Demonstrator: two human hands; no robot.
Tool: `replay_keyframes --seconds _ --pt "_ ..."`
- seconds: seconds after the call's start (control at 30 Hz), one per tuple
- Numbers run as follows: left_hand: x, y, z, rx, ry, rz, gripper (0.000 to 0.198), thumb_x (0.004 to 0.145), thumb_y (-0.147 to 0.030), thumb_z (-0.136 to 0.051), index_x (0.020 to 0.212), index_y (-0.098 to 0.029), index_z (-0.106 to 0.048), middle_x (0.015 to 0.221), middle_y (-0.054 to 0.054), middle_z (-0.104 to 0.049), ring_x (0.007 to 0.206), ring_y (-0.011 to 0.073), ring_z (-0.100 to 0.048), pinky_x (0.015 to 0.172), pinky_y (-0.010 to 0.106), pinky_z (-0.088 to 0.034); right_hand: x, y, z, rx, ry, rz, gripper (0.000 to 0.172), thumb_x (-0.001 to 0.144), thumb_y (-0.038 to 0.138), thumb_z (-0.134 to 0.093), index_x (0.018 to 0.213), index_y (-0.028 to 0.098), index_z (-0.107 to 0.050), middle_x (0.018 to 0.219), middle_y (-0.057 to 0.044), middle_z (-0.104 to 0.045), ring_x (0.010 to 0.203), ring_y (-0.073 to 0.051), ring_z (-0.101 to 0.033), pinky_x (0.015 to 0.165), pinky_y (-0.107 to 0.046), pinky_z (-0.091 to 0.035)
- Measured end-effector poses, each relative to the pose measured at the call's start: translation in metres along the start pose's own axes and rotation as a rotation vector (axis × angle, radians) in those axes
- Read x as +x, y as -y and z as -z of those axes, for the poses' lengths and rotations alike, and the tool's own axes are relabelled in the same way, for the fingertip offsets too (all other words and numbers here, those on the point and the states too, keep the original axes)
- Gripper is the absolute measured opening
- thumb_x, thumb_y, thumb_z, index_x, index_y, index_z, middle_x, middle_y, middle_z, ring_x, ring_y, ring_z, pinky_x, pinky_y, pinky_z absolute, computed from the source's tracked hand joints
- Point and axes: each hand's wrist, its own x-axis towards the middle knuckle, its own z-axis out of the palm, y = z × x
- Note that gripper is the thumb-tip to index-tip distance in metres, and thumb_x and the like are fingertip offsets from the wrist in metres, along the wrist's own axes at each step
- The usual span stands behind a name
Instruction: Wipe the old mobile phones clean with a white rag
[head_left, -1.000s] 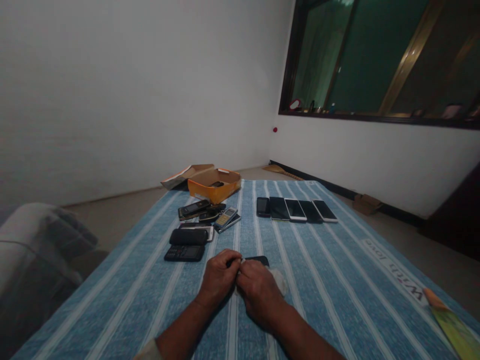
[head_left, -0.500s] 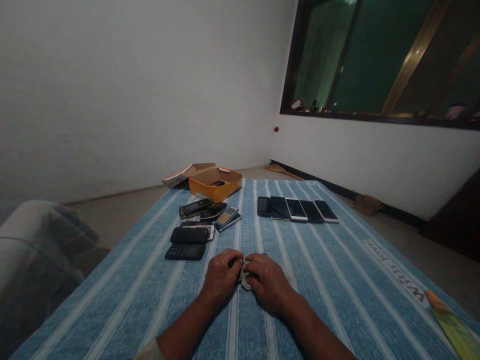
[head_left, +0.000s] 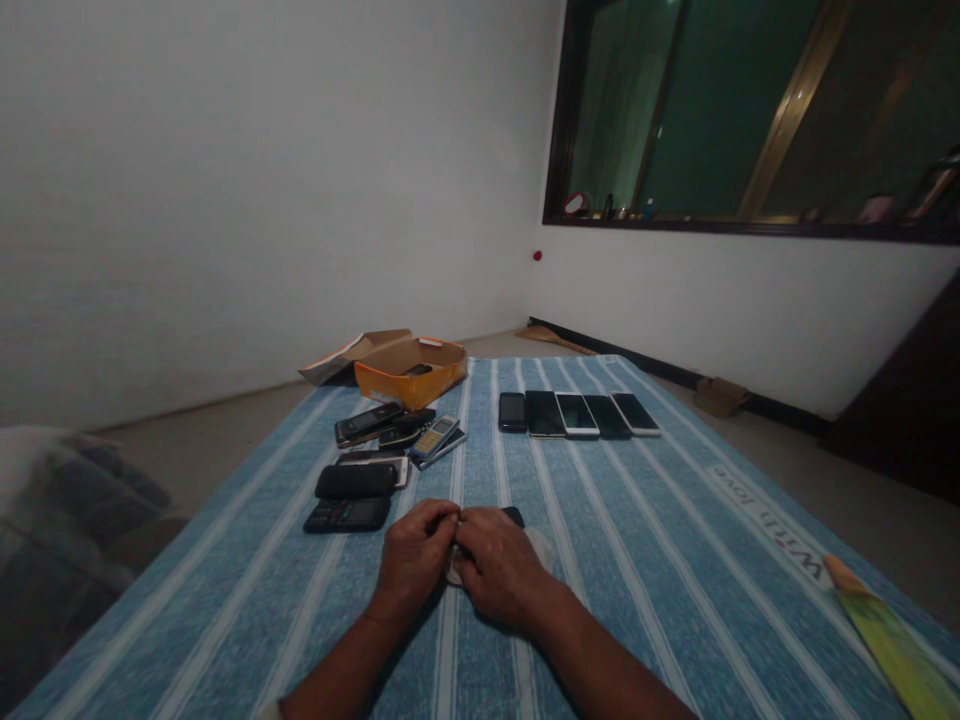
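My left hand [head_left: 411, 556] and my right hand [head_left: 496, 570] rest close together on a blue striped cloth [head_left: 637, 560], both with fingers curled. Between and under them lies a dark phone [head_left: 514, 516], of which only the far end shows, and a white cloth [head_left: 538, 546] that pokes out beside my right hand. Both hands seem to grip the phone and the white cloth, though most of each is hidden.
A row of several smartphones [head_left: 577, 414] lies face up further back. To the left is a heap of old keypad phones [head_left: 375, 455]. Behind it stands an open orange cardboard box [head_left: 409, 370]. A yellow-green object [head_left: 892, 640] lies at the right edge.
My hands have stayed together on the phone and shifted slightly; the phone's far end shows again beyond my right hand. The camera has turned a little to the right.
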Motion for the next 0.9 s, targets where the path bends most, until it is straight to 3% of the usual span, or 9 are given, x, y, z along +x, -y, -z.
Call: replay_keyframes --seconds 0.37,0.67,0.9 --pt "0.003 0.004 0.001 -0.008 -0.030 0.068 0.021 0.068 -0.037 -0.058 0.069 -0.020 -0.072 0.069 0.002 -0.073 0.066 0.0215 -0.069 0.068 0.031 -0.055 0.004 0.000 0.005 -0.002 0.101 -0.004 0.020 0.085 0.012 -0.055 0.104 0.017 -0.058 0.110 -0.008 -0.062 0.105 -0.021 -0.053 0.094 -0.034 -0.040" --pt "0.001 0.000 0.000 -0.013 -0.011 0.074 0.021 0.069 -0.037 -0.057 0.069 -0.021 -0.072 0.070 0.002 -0.073 0.067 0.0212 -0.068 0.069 0.032 -0.055 0.001 0.005 0.004 -0.111 0.101 -0.040 0.018 0.086 0.017 -0.057 0.104 0.016 -0.060 0.105 -0.008 -0.060 0.102 -0.022 -0.052 0.092 -0.035 -0.040" --pt "0.001 -0.002 0.000 -0.010 -0.012 0.088 0.022 0.068 -0.037 -0.057 0.069 -0.021 -0.072 0.071 0.002 -0.073 0.068 0.0219 -0.069 0.069 0.032 -0.055 0.001 0.007 0.011 -0.086 0.119 -0.027 0.028 0.086 0.024 -0.064 0.112 0.014 -0.060 0.110 -0.009 -0.061 0.106 -0.022 -0.052 0.093 -0.034 -0.040"
